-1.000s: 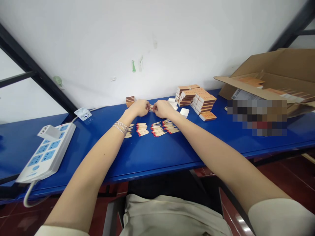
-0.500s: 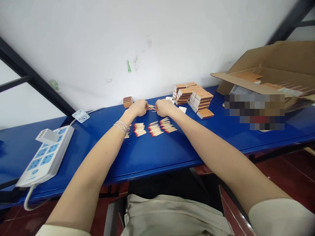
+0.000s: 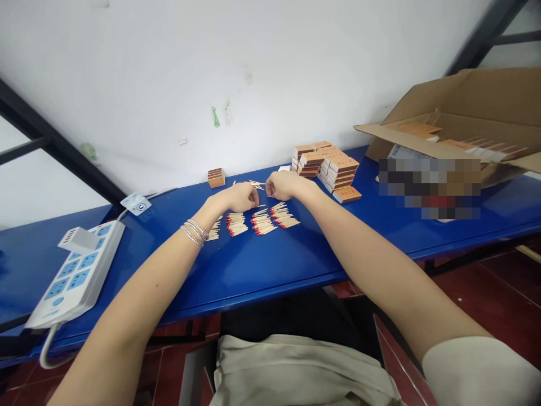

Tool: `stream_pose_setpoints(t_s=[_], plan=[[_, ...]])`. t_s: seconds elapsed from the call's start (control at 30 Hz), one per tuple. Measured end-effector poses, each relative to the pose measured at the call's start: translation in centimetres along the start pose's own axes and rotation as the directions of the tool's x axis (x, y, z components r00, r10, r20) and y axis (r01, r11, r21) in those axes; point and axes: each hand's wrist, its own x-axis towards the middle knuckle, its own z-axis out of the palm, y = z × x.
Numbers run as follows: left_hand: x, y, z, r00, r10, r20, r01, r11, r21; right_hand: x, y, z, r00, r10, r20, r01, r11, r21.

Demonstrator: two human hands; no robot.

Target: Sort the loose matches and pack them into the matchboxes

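My left hand [image 3: 242, 197] is closed in a pinch above the second and third groups of matches. A match [image 3: 261, 206] shows at its fingertips. To its right my right hand [image 3: 282, 185] is also pinched closed; what lies between its fingers is too small to make out. Behind and between the hands lies a loose pile of matches [image 3: 256, 184]. Nearer me are sorted groups with red heads to the left: one [image 3: 214, 229] partly behind the left wrist, then a second [image 3: 236, 224], a third [image 3: 264, 223] and a fourth [image 3: 285, 216].
Orange matchboxes [image 3: 338, 163] are stacked at the back right, and a small block of boxes [image 3: 216, 178] stands at the back left. An open cardboard carton [image 3: 456, 127] is on the right. A white power strip [image 3: 80, 270] lies left on the blue table [image 3: 270, 262].
My left hand has come from the loose pile toward me, over the sorted groups, with a match at its fingertips. My right hand stays near the pile. The view has shifted slightly.
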Motion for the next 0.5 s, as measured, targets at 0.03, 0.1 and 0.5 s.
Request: stream_pose_setpoints(t_s=[0.03,0.1,0.5], plan=[[-0.1,0.0,0.0,1.000,0.009,0.028,-0.008,1.000,-0.011,-0.1,-0.2,0.0,1.000,0.002,0.016,-0.002,1.000,0.011],[-0.2,-0.2,-0.2,0.995,0.031,0.099,-0.027,0.999,-0.041,-0.4,-0.5,-0.2,0.998,0.000,0.059,-0.002,0.999,0.035],[1.5,-4.5,0.2,0.925,-0.242,-0.294,0.272,0.960,0.066,0.3,-0.4,0.3,0.990,0.033,-0.136,-0.019,0.994,0.105]])
